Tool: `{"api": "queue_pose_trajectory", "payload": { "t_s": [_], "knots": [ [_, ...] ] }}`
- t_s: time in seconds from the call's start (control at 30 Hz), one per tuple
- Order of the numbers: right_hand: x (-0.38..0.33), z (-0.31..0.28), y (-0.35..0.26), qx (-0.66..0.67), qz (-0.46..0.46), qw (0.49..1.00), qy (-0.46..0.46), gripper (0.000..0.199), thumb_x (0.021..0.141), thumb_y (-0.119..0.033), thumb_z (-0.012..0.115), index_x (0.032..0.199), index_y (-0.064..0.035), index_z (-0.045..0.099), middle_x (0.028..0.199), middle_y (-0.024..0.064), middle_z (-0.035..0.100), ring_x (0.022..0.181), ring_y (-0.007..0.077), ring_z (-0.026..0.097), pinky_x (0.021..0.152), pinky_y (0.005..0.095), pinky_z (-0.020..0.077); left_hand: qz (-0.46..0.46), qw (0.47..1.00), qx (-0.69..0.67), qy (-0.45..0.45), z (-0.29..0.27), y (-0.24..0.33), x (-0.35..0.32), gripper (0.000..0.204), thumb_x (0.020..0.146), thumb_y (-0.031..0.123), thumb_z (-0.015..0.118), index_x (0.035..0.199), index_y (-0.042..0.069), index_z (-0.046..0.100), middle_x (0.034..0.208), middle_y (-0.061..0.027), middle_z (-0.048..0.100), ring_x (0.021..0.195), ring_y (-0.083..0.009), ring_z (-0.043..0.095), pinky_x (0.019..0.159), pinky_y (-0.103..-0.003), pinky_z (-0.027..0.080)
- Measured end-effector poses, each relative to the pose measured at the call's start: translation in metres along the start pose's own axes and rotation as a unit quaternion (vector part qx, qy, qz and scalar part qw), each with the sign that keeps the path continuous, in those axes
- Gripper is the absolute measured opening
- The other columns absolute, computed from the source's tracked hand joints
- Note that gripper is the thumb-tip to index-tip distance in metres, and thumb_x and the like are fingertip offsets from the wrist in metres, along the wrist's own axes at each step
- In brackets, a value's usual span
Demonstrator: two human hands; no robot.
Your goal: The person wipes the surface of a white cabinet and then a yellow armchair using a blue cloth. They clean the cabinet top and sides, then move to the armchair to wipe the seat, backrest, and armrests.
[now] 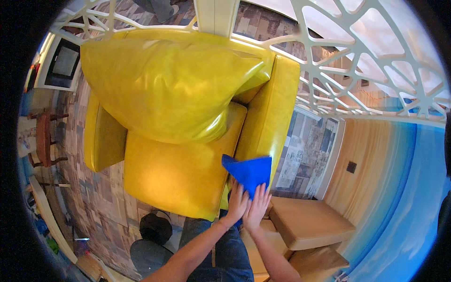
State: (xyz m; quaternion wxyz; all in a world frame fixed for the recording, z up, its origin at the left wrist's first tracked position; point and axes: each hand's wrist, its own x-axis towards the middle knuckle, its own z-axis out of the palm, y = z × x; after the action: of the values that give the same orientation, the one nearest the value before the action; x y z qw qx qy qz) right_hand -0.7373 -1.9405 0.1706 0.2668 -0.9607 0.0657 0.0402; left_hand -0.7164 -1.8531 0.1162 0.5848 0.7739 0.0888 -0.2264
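Observation:
A bright blue cloth (249,170) lies over the front right corner of a yellow leather armchair (174,174), where the seat meets the right armrest (270,108). My left hand (237,203) and my right hand (257,207) sit side by side at the cloth's near edge, fingers spread flat and pressing on it. Both forearms come in from the lower edge. A big loose yellow cushion (164,84) leans against the chair's back above the seat.
A tan padded stool (312,221) stands right of my hands, another tan block below it. A white lattice screen (371,56) runs behind the chair. A dark wooden side table (43,138) is at far left. My dark shoes (155,228) rest on patterned flooring.

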Motion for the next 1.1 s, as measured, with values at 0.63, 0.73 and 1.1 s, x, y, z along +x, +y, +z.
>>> {"api": "queue_pose_trajectory", "payload": {
  "t_s": [0.63,0.73,1.1],
  "knots": [
    [-0.010,-0.008,0.022,0.186,0.110,0.975,0.054,0.056,0.100,-0.020,0.046,0.147,0.0080,0.034,0.149,0.0318,0.038,0.138,0.0488,0.037,0.116,0.0505,0.0280,0.117,0.980,0.148,0.057,-0.010,0.056,-0.009,0.051,0.095,0.024,0.059,0.145,0.015,0.050,0.163,-0.0247,0.015,0.140,-0.0584,0.024,0.113,-0.059,0.031],
    [-0.051,-0.003,0.027,0.213,0.135,0.967,0.041,0.054,0.103,-0.026,0.043,0.146,0.0068,0.037,0.148,0.0313,0.040,0.136,0.0471,0.041,0.114,0.0493,0.0315,0.182,0.939,0.288,0.040,-0.007,0.038,-0.041,0.049,0.091,0.030,0.064,0.137,0.017,0.059,0.158,-0.0259,0.023,0.138,-0.0632,0.022,0.111,-0.067,0.027],
    [0.136,-0.010,0.041,0.374,0.238,0.895,0.044,0.054,0.107,-0.038,0.034,0.137,0.0042,0.049,0.129,0.0344,0.056,0.118,0.0523,0.052,0.100,0.0522,0.0416,0.310,0.838,0.441,0.087,-0.006,0.170,0.145,0.054,0.086,0.032,0.069,0.139,0.027,0.058,0.163,-0.0148,0.022,0.145,-0.0569,0.013,0.110,-0.069,0.028]
  ]
}}
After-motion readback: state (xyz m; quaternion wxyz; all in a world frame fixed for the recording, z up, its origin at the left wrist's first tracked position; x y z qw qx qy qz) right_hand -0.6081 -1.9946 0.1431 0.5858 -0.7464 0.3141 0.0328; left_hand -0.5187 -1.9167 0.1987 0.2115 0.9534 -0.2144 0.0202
